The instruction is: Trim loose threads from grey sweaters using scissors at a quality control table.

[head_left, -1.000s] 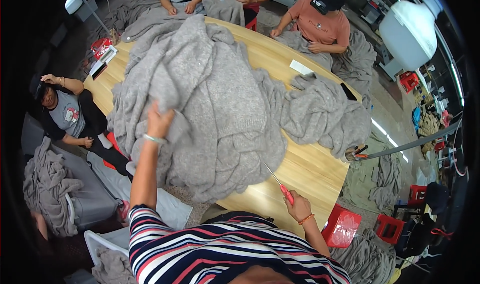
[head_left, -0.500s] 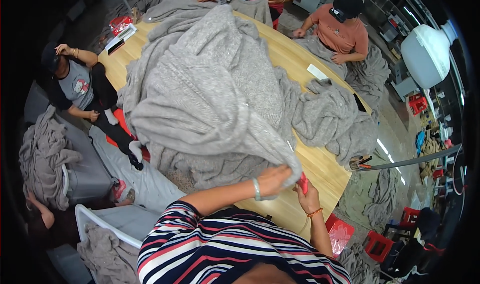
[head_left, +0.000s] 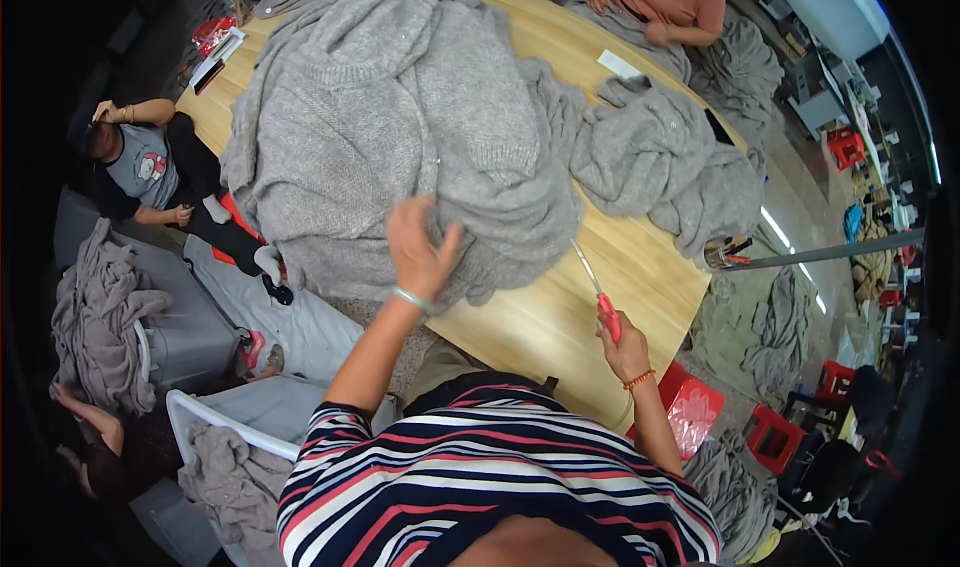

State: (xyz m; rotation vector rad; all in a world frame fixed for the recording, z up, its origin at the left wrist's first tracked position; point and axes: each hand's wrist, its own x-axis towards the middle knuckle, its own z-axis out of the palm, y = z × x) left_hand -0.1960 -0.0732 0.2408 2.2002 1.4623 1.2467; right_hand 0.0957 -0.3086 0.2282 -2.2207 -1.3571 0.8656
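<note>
Scissors (head_left: pixel 598 289), red-handled, gripped in right hand (head_left: pixel 618 339), blades aimed at 11 o'clock toward grey knitwear pile (head_left: pixel 400 117); left hand (head_left: pixel 420 252), fingers spread, presses nearby. Snagged yarn or nicked fingers likely.

A striped top in navy, white and red, a pale bangle on the left wrist, orange beads on the right.

Red stools (head_left: pixel 775 432) stand right; a seated person (head_left: pixel 140 172) waits left.
</note>
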